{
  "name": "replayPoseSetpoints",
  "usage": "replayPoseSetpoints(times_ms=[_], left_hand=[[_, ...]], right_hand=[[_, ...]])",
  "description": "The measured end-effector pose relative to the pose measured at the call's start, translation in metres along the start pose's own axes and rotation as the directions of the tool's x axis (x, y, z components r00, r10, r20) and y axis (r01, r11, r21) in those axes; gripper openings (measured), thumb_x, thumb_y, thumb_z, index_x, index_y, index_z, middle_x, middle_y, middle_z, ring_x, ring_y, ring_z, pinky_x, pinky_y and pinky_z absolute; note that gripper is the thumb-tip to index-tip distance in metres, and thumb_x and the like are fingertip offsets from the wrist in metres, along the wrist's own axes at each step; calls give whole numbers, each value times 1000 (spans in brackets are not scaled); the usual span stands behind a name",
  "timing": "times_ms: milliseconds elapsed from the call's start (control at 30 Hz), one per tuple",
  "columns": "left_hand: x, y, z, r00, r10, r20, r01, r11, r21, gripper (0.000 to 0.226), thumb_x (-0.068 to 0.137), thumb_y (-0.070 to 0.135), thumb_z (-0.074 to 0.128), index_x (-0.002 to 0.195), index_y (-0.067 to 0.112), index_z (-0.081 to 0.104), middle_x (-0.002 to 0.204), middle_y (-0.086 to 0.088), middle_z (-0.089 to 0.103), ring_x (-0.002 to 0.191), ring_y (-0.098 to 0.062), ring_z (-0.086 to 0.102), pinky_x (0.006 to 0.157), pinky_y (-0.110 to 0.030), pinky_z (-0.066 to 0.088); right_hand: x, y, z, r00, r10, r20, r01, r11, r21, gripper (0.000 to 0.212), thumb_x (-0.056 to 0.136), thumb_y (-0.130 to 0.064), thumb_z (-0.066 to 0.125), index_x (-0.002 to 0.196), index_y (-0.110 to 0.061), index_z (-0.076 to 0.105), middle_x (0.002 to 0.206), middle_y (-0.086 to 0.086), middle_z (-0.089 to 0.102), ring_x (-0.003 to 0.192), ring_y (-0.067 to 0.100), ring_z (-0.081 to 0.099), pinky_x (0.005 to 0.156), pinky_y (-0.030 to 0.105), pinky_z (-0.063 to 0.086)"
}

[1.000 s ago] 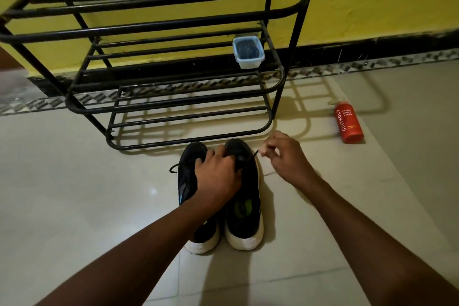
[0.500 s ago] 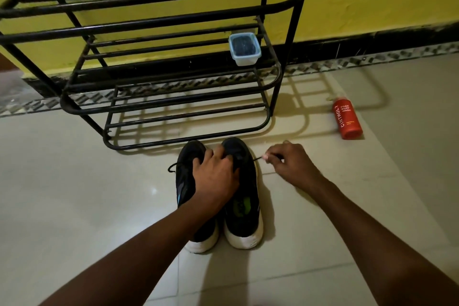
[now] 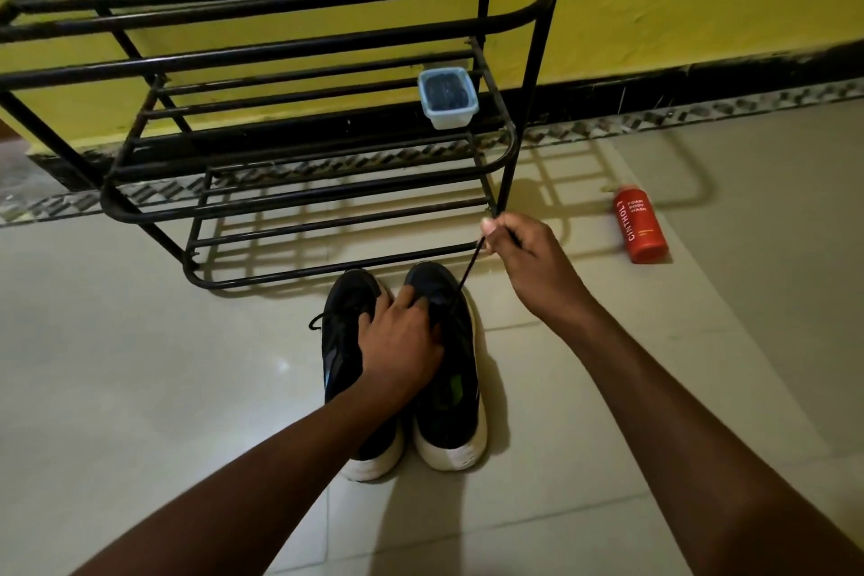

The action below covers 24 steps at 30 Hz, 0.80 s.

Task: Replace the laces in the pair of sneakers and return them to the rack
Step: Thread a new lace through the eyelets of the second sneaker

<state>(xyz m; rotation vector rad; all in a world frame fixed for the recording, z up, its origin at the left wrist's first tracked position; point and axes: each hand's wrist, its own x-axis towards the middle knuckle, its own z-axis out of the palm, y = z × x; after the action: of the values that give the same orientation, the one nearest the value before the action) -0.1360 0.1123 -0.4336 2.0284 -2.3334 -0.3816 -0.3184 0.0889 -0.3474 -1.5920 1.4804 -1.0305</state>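
You're at the unlacing stage. Your right grip (image 3: 519, 253) is pinching the black lace (image 3: 463, 281), which runs taut up and to the right off the right sneaker (image 3: 449, 416). Your left grip (image 3: 402, 337) is curled over that shoe's front, holding it down. The left sneaker (image 3: 346, 341) sits right beside it, laces in. Both are on the floor just near the rack (image 3: 290, 220), so nothing's back on it yet. Next, I'd guess, you pull that end clear of its eyelet, then work row by row.
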Motion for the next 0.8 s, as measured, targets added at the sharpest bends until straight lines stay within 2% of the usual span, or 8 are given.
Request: replayPoseSetpoints(times_ms=[133,200,267,333,400,500,667,800], left_hand=[[1,9,-17,996,-91,4,90,987,-132,54,74,39,58,127,29,58,129,2,52,127,-27,41,103,-60,28],[4,18,-29,997,-82,-3,74,909,-410,59,65,34,59,125,33,60,122,10,61,124,-19,48,101,-53,30],[11,27,-43,995,18,103,66,651,-756,53,73,20,71,125,29,63,110,11,72,112,-13,63,101,-50,44],[19,33,-53,989,79,121,76,429,-900,38,84,8,77,120,19,68,98,-1,76,97,-13,72,92,-42,58],[27,33,-62,999,13,34,27,370,-929,18,91,9,73,109,12,73,95,-3,76,91,-9,72,80,-25,58],[39,25,-72,991,-130,12,43,242,-969,10,97,11,63,101,13,73,94,1,73,94,-12,69,82,-25,53],[52,6,-78,967,-253,32,89,218,-972,10,95,14,67,87,17,72,85,7,69,87,-7,61,79,-23,44],[55,-4,-80,939,-329,101,165,173,-971,8,93,21,70,85,23,71,83,10,65,80,-8,55,70,-27,39]], right_hand=[[0,-5,-10,999,-29,33,29,1000,4,31,103,-34,52,87,-9,54,75,16,60,69,27,57,69,43,48],[0,-6,-10,997,-71,31,74,992,-99,28,103,-33,54,87,-9,55,74,13,58,69,25,55,65,39,45],[1,-5,-10,992,-127,-12,125,985,-120,24,102,-31,56,89,-11,58,75,5,59,70,15,54,66,34,43],[2,-2,-11,986,-135,-94,129,989,-67,20,100,-30,60,90,-13,63,78,-1,63,73,12,57,65,28,43],[2,8,-12,989,-72,-128,77,996,35,18,98,-31,64,89,-16,69,69,-9,63,64,10,54,60,28,41],[-2,28,-12,996,18,-86,-4,987,159,12,95,-26,69,88,-18,75,57,-18,58,53,0,48,55,16,37],[-15,61,-10,980,193,-39,-164,911,378,12,94,-11,68,89,-18,76,64,-2,64,52,12,44,50,22,38],[-26,80,-5,948,318,-9,-269,817,511,10,95,-6,65,94,-8,75,72,7,70,55,14,54,56,27,45]])
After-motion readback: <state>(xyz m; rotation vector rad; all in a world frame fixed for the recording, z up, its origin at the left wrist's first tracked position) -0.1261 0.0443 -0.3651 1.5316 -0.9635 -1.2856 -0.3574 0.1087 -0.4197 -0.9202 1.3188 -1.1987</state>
